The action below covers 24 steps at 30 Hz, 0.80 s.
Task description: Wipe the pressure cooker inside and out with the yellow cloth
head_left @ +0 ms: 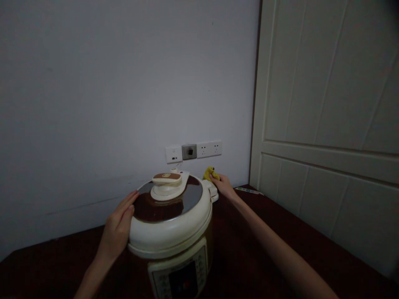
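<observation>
A cream and brown electric pressure cooker (174, 232) stands on a dark table (264, 232) in front of me, its lid shut and a cream handle (167, 185) on top. My left hand (120, 224) rests flat against the left side of the lid, fingers stretched out. My right hand (222, 185) reaches behind the cooker's right rear and grips a small yellow cloth (210, 173) pressed near the hinge.
A row of white wall sockets (193, 151) sits on the pale wall just behind the cooker. A cream panelled door (327, 124) fills the right side. A thin striped strip (247, 190) lies on the table by the door frame.
</observation>
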### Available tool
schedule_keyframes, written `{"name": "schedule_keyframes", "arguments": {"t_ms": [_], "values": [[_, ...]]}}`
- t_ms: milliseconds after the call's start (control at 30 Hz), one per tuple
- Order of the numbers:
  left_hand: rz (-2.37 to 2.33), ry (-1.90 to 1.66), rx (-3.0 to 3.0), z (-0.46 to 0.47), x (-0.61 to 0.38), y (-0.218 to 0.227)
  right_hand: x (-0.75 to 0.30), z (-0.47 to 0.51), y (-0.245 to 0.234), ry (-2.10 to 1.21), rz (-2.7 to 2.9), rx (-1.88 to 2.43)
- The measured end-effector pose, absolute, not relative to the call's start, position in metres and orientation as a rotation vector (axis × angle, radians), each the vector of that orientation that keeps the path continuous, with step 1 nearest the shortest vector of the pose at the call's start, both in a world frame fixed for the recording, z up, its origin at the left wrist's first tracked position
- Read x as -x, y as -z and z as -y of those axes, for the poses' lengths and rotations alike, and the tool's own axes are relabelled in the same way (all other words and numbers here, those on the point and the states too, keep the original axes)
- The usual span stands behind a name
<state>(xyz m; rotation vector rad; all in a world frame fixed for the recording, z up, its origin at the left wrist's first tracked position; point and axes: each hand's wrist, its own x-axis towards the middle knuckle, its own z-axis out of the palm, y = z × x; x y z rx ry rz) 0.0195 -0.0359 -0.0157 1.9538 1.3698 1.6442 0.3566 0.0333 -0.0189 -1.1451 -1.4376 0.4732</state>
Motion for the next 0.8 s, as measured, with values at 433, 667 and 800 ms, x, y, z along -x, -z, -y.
{"name": "schedule_keyframes", "arguments": {"t_ms": [433, 667, 800], "values": [[-1.356, -1.688, -1.964, 0.034, -0.021, 0.017, -0.355, 0.053, 0.079, 0.305, 1.641, 1.028], [-1.370, -1.670, -1.971, 0.035, -0.021, 0.015, -0.354, 0.079, 0.087, 0.461, 1.792, 0.930], [-1.365, -1.676, -1.962, 0.034, -0.021, 0.015, -0.369, 0.092, 0.081, 0.257, 1.875, 0.978]]}}
